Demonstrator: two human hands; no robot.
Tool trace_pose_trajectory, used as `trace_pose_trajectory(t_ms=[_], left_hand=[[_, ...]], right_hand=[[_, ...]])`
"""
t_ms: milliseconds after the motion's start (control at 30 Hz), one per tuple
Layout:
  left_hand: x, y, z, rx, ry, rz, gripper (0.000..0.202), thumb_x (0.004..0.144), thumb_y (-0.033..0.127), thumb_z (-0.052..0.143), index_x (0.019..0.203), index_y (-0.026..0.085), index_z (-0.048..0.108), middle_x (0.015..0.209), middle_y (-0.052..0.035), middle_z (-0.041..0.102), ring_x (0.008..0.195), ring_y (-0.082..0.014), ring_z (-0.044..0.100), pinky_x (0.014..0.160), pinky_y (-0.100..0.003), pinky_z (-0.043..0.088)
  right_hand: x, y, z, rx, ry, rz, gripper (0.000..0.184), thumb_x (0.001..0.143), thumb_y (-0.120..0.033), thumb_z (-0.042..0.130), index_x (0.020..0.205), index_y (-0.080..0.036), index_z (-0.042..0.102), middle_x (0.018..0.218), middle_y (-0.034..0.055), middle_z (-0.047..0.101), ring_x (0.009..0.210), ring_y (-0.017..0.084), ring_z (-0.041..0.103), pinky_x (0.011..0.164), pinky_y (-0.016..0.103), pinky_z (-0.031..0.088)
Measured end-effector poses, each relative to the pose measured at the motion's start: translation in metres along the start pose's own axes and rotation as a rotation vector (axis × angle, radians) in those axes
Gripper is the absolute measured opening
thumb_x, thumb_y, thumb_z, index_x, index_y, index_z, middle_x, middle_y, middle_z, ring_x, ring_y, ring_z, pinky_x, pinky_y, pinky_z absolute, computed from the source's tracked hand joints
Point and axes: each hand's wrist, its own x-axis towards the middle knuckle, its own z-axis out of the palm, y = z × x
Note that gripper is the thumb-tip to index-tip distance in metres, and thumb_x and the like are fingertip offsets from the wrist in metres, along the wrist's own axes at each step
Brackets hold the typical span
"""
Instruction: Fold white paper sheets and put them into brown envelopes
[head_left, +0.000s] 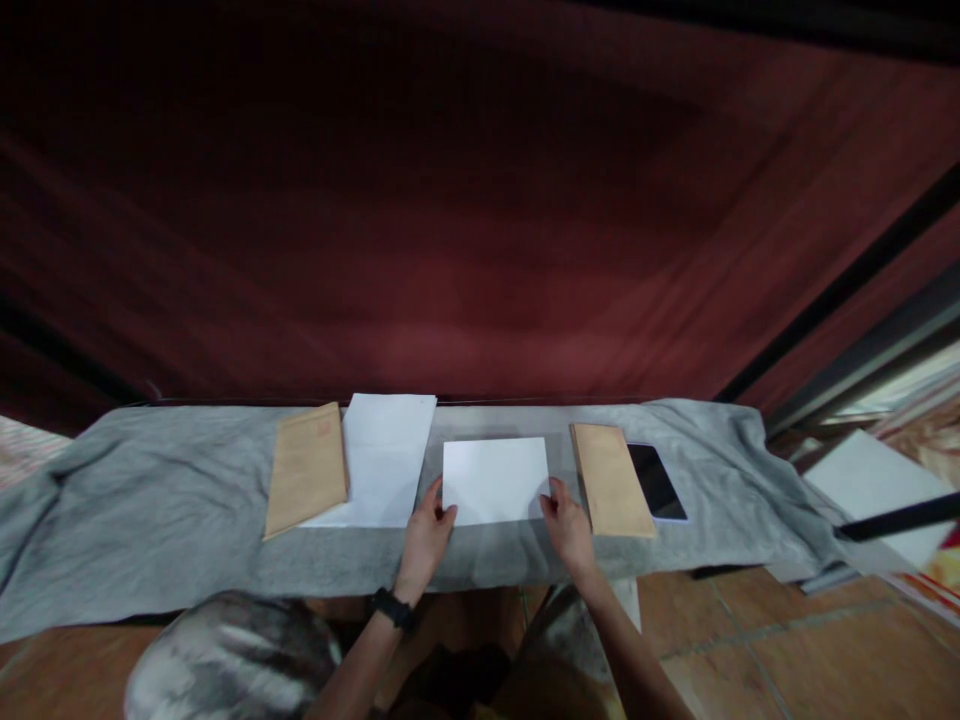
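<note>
Between my two hands is a white sheet of paper (495, 480), just above or on the grey cloth; I cannot tell if it touches. My left hand (429, 528) pinches its lower left edge, thumb on top and fingers behind. On the opposite side my right hand (566, 525) grips the lower right edge. Left of the sheet lies a larger stack of white paper (386, 450), partly covered by a brown envelope (306, 470). Close to my right hand is another pile of brown envelopes (613, 480).
A dark-screened tablet or phone (657, 482) lies partly under the right envelopes. Grey cloth (180, 500) covers the narrow bench. A dark red panel (450, 250) rises along its far edge. At the right, a white board (877, 490) stands beyond a black bar (900, 517).
</note>
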Motion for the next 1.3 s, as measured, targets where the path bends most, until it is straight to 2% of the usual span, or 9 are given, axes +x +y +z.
trace_pose_trajectory(t_ms=[100, 233, 533, 633, 700, 800, 900, 1000, 1300], left_hand=[[0.001, -0.003, 0.002, 0.071, 0.004, 0.018, 0.058, 0.084, 0.022, 0.059, 0.140, 0.012, 0.051, 0.077, -0.0009, 0.067, 0.070, -0.0201, 0.065, 0.070, -0.033, 0.052], [0.003, -0.006, 0.006, 0.141, 0.011, 0.067, 0.058, 0.086, 0.018, 0.056, 0.143, 0.014, 0.049, 0.097, -0.0068, 0.068, 0.085, -0.0215, 0.068, 0.080, -0.035, 0.054], [-0.006, 0.005, 0.012, 0.556, 0.080, 0.310, 0.050, 0.089, 0.013, 0.047, 0.138, 0.019, 0.055, 0.136, -0.0137, 0.056, 0.124, -0.0275, 0.057, 0.107, -0.044, 0.046], [-0.005, 0.013, 0.029, 0.652, 0.047, 0.424, 0.050, 0.094, 0.017, 0.044, 0.144, 0.018, 0.050, 0.151, -0.0159, 0.047, 0.140, -0.0312, 0.044, 0.113, -0.050, 0.039], [-0.001, 0.015, 0.046, 0.679, 0.001, 0.495, 0.051, 0.097, 0.021, 0.043, 0.148, 0.016, 0.045, 0.158, -0.0154, 0.039, 0.148, -0.0315, 0.032, 0.118, -0.053, 0.032], [0.009, 0.012, 0.070, 0.707, -0.086, 0.552, 0.058, 0.095, 0.018, 0.041, 0.153, 0.014, 0.037, 0.161, -0.0158, 0.035, 0.151, -0.0292, 0.026, 0.121, -0.054, 0.026], [0.017, 0.007, 0.083, 0.726, -0.137, 0.563, 0.063, 0.092, 0.015, 0.042, 0.155, 0.013, 0.033, 0.160, -0.0166, 0.037, 0.151, -0.0272, 0.028, 0.122, -0.054, 0.024], [0.022, 0.004, 0.084, 0.724, -0.157, 0.560, 0.062, 0.093, 0.014, 0.039, 0.155, 0.012, 0.033, 0.159, -0.0151, 0.040, 0.150, -0.0245, 0.030, 0.123, -0.050, 0.024], [0.030, 0.000, 0.069, 0.718, -0.057, 0.430, 0.056, 0.100, 0.026, 0.032, 0.151, 0.005, 0.038, 0.159, -0.0177, 0.036, 0.151, -0.0264, 0.029, 0.123, -0.047, 0.024]], right_hand=[[-0.002, -0.001, 0.006, -0.128, 0.055, -0.058, 0.042, 0.099, -0.030, 0.039, 0.136, -0.017, 0.053, 0.103, 0.0126, 0.075, 0.081, 0.025, 0.073, 0.070, 0.033, 0.053], [-0.001, -0.003, 0.010, -0.220, 0.056, -0.080, 0.043, 0.100, -0.026, 0.036, 0.139, -0.016, 0.051, 0.112, 0.0144, 0.074, 0.090, 0.026, 0.072, 0.079, 0.035, 0.053], [-0.003, -0.003, 0.006, -0.259, 0.034, -0.107, 0.040, 0.100, -0.025, 0.036, 0.134, -0.017, 0.056, 0.106, 0.0133, 0.073, 0.095, 0.027, 0.068, 0.088, 0.039, 0.050], [0.002, -0.013, 0.004, -0.272, 0.074, -0.083, 0.040, 0.101, -0.029, 0.039, 0.132, -0.017, 0.059, 0.109, 0.0165, 0.070, 0.100, 0.031, 0.066, 0.089, 0.045, 0.049], [0.010, -0.028, 0.010, -0.206, 0.096, -0.108, 0.044, 0.102, -0.034, 0.038, 0.137, -0.015, 0.056, 0.123, 0.0188, 0.066, 0.110, 0.033, 0.062, 0.093, 0.049, 0.049], [0.024, -0.056, 0.029, -0.010, 0.013, -0.223, 0.050, 0.105, -0.037, 0.030, 0.146, -0.017, 0.050, 0.140, 0.0142, 0.060, 0.128, 0.026, 0.056, 0.106, 0.043, 0.045], [0.036, -0.074, 0.051, -0.064, -0.103, -0.298, 0.049, 0.107, -0.033, 0.026, 0.147, -0.017, 0.050, 0.147, 0.0111, 0.055, 0.139, 0.022, 0.046, 0.116, 0.043, 0.036], [0.044, -0.075, 0.062, -0.180, -0.162, -0.331, 0.048, 0.107, -0.031, 0.027, 0.145, -0.017, 0.052, 0.149, 0.0106, 0.054, 0.142, 0.022, 0.043, 0.119, 0.044, 0.031], [0.043, -0.047, 0.065, -0.292, -0.031, -0.331, 0.051, 0.106, -0.038, 0.034, 0.152, -0.017, 0.043, 0.156, 0.0144, 0.043, 0.144, 0.029, 0.040, 0.117, 0.051, 0.030]])
